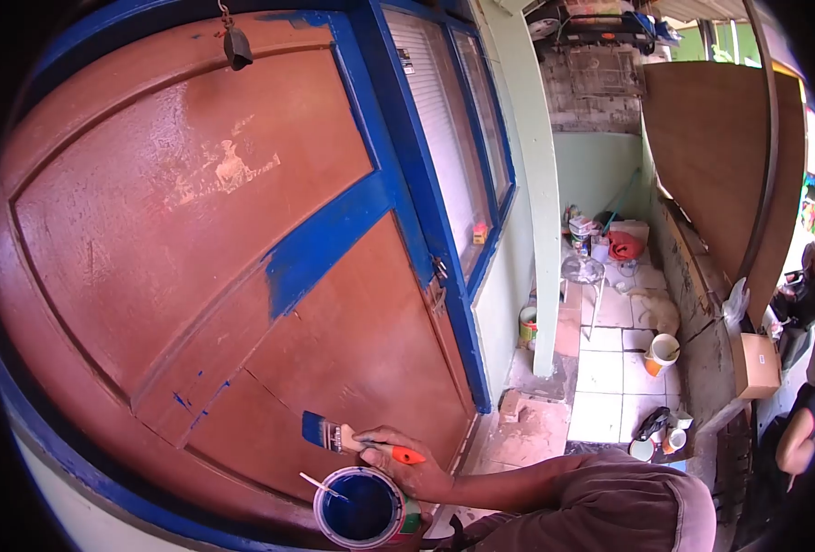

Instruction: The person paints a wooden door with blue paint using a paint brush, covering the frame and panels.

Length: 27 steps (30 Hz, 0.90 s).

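My right hand (pixel 416 474) is closed around a paintbrush (pixel 336 437) with a wooden and orange handle; its bristles are coated in blue. Just below it is a paint can (pixel 323 515) of blue paint, with a thin pale stick leaning on its rim. My left hand (pixel 424 528) is at the side of the can, mostly hidden at the bottom edge, and seems to hold it. The brush tip is over the brown wooden door (pixel 352 368), apart from the can. Blue covers the door's right edge and part of its middle rail (pixel 324 253); small blue marks dot the rail further left.
A blue-framed window (pixel 453 129) stands right of the door. Along the tiled walkway (pixel 601 377) are a stool (pixel 584 271), a white bucket (pixel 662 354), small containers (pixel 642 450) and what looks like a lying animal (pixel 658 311). Another person's hand (pixel 797 446) shows at right.
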Available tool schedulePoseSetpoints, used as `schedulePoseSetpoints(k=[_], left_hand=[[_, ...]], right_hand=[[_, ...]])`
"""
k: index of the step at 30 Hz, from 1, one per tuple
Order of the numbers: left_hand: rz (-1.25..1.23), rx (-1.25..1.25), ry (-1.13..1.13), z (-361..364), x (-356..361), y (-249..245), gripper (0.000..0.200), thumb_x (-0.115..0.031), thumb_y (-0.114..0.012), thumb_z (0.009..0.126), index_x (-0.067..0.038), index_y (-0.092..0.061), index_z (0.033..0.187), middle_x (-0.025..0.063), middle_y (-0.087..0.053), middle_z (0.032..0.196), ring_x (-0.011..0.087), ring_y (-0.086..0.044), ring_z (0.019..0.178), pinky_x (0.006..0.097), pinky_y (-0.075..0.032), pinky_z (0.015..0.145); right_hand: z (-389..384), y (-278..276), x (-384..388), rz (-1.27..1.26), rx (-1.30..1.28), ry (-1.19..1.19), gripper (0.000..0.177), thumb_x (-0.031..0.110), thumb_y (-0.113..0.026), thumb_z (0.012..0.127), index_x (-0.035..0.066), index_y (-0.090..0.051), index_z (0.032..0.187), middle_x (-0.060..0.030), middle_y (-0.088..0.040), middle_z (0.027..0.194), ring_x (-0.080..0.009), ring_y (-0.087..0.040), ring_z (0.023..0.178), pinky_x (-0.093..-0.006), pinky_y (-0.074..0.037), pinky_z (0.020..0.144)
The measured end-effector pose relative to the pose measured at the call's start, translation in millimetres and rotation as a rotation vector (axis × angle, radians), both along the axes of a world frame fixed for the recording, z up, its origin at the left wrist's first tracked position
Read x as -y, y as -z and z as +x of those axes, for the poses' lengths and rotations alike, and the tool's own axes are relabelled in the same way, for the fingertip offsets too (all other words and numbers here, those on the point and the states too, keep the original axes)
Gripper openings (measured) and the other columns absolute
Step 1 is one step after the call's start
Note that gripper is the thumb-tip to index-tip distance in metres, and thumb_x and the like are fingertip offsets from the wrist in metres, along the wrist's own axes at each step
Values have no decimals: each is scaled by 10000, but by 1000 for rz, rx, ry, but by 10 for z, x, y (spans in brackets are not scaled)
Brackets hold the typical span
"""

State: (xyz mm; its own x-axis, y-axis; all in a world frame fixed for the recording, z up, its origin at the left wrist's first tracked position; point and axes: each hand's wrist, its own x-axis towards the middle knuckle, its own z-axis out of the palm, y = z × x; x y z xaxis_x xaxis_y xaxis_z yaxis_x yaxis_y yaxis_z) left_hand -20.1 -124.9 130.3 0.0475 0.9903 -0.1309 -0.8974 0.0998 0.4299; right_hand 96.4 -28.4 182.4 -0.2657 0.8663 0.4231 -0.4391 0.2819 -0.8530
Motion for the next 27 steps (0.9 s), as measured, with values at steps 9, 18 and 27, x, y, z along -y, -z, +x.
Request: schedulePoseSetpoints(k=[9,18,27], left_hand=[[151,-728,-253,646,431,154,620,-485,-666,892,-99,-545,1362,72,-638,1322,327,-552,1253,559,-482,980],[-28,105,-99,1324,675,143,586,-473,-669,907,-148,-546,1378,74,-621,1350,328,-545,1267,555,-511,927],[-56,142,-36,1599,786,95,589,-485,-671,910,-180,-538,1397,79,-592,1392,329,-521,1299,555,-519,904]], right_hand=[[614,-22,84,17,-50,-64,286,194,-673,1026,11,-657,1245,-83,-674,1090,-145,-637,1019,-295,-508,895],[1310,59,213,55,9,-163,291,207,-628,1061,33,-644,1294,-30,-621,1132,-74,-589,1034,-243,-476,895],[1559,-2,211,120,14,-148,316,199,-644,1038,-18,-639,1267,-116,-632,1161,-171,-607,1083,-303,-468,961]])
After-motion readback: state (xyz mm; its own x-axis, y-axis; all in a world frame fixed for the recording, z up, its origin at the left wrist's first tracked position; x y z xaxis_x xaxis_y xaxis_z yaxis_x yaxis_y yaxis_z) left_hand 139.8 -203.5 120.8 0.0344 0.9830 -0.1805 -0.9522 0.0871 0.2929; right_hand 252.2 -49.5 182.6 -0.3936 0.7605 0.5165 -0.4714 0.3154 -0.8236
